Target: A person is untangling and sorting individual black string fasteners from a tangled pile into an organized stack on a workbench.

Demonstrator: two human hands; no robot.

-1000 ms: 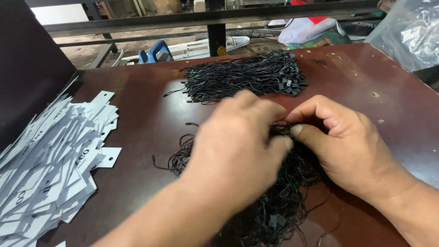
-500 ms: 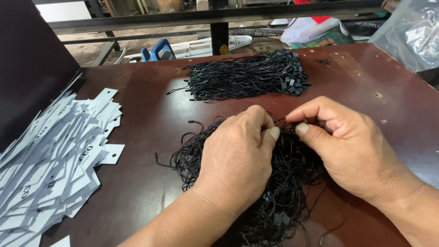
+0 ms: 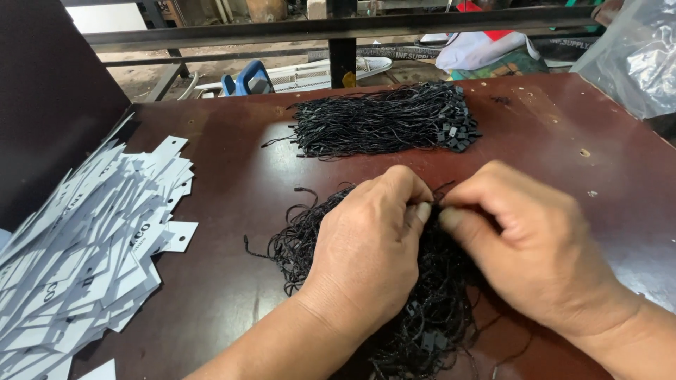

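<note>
Both my hands are down on the near cord pile (image 3: 310,236), a loose black tangle on the brown table (image 3: 239,176); left hand (image 3: 370,246) lies palm-down over the middle of the pile, fingers curled, thumb and forefinger pinched together at its top edge; right hand (image 3: 528,246) comes in from the right, thumb and forefinger pinched too, tips almost touching the left's; the two pinches meet just above the tangle, on a cord or cords from it; I can't tell exactly which strand or how many, too fine and hidden between the fingertips; the rest of the pile spreads out under and around both wrists, stray ends trailing left and toward the near edge, a few small black plastic locks showing near the bottom.

Far pile (image 3: 380,123) sits well apart, toward the table's back edge; its cords are laid roughly parallel, with lock ends bunched on the right side; nobody touching it.

White tags (image 3: 77,246) heaped along the left side, overlapping, some with a punched hole showing; nearest tag is close to the tangle's left end but not touching; dark panel (image 3: 49,105) stands behind them.

Clear bag (image 3: 634,56) at the far right corner; black rail (image 3: 338,28) runs behind the table; blue item (image 3: 246,77) on the floor past it.
</note>
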